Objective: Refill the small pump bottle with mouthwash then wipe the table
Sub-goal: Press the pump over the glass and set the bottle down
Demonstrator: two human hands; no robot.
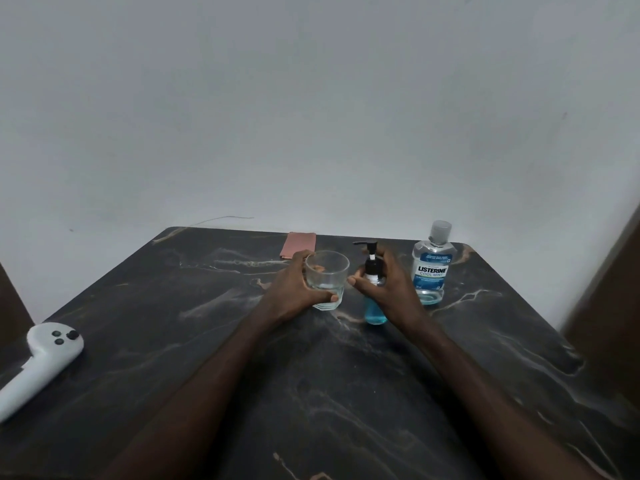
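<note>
On the dark marble table (207, 341) stands a small pump bottle (373, 308) with a black pump head and blue liquid in its lower part. My right hand (388, 289) is wrapped around its middle from the right. Left of it stands a clear drinking glass (327, 275), gripped by my left hand (294, 289) from the left side. A mouthwash bottle (433, 268) with a clear cap and blue label stands upright to the right, near the table's far right corner. A folded pink cloth (298, 244) lies at the far edge behind the glass.
A white handheld controller (45, 355) lies at the table's left edge. A pale wall rises right behind the table. Brown furniture edges (606, 289) flank the table at right and left.
</note>
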